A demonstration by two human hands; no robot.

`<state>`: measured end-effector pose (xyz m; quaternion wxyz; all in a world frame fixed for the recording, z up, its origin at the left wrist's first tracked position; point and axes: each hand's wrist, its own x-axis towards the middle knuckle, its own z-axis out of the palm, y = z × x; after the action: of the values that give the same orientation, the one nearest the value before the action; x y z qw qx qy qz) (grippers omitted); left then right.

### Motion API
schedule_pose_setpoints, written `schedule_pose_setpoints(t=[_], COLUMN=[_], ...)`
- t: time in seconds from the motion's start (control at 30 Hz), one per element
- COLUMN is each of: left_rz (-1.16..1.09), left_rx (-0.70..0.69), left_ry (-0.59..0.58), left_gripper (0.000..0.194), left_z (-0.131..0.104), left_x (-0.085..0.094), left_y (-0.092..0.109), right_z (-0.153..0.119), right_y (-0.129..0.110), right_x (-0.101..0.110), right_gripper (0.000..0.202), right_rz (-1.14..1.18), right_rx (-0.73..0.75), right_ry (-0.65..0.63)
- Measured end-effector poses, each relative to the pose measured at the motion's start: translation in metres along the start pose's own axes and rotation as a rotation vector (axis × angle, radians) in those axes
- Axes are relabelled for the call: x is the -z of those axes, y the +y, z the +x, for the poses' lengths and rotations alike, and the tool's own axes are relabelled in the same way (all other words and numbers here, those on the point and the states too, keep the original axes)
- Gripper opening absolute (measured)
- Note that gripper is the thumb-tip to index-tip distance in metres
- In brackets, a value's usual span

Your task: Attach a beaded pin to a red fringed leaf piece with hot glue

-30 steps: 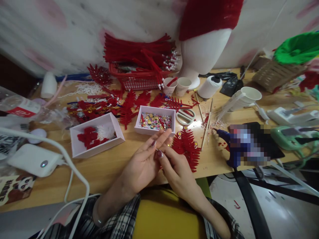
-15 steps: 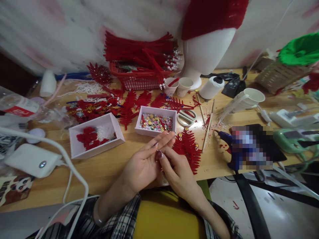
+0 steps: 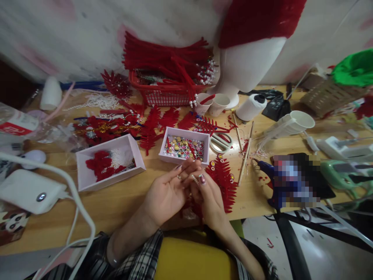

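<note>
My left hand (image 3: 166, 196) is palm up and cupped, its fingers stretched toward my right hand. My right hand (image 3: 211, 196) is turned in against it, fingers curled and thumb bent over them. Tiny pale bits show at the fingertips, too small to name. Just beyond the fingers stands a white box (image 3: 167, 157) of gems, pearls and gold beads. Beside my right hand lies a red fuzzy leaf spray (image 3: 225, 182) with gold-rimmed gems. More red material shows below my hands, partly hidden.
Left is a white box (image 3: 109, 182) with red pieces and pearls. Behind stand a red basket (image 3: 166, 95) of red fuzzy stems, paper cups (image 3: 219, 104) and a thread spool (image 3: 250, 107). Scissors (image 3: 220, 143), a wooden stick (image 3: 246, 155) and a glue gun (image 3: 275, 186) lie right. A white cable (image 3: 77, 194) loops at left.
My right thumb has lifted and my right hand has rolled, no longer pinching at the left fingers. My left palm is more open. The view has shifted slightly.
</note>
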<state>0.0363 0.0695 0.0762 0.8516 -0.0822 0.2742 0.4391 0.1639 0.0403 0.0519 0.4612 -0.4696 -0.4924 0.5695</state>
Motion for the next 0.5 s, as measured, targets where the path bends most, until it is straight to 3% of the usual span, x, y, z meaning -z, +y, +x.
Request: schedule_pose_setpoints(t=[0.1, 0.2, 0.33, 0.5], left_rz=[-0.064, -0.088, -0.085, -0.132], left_rx=[0.012, 0.006, -0.009, -0.069], left_ry=[0.024, 0.041, 0.068, 0.103], left_gripper=[0.039, 0.04, 0.041, 0.038], left_z=[0.003, 0.005, 0.006, 0.004], left_x=[0.002, 0.004, 0.006, 0.008], left_y=[0.002, 0.002, 0.003, 0.008], right_z=[0.005, 0.009, 0.012, 0.008], right_y=[0.001, -0.001, -0.007, -0.024], right_x=[0.0, 0.001, 0.006, 0.028], right_gripper=[0.04, 0.042, 0.033, 0.026], right_rz=[0.207, 0.254, 0.31, 0.339], right_rx=[-0.101, -0.166, -0.09, 0.012], right_ry=[0.035, 0.064, 0.103, 0.233])
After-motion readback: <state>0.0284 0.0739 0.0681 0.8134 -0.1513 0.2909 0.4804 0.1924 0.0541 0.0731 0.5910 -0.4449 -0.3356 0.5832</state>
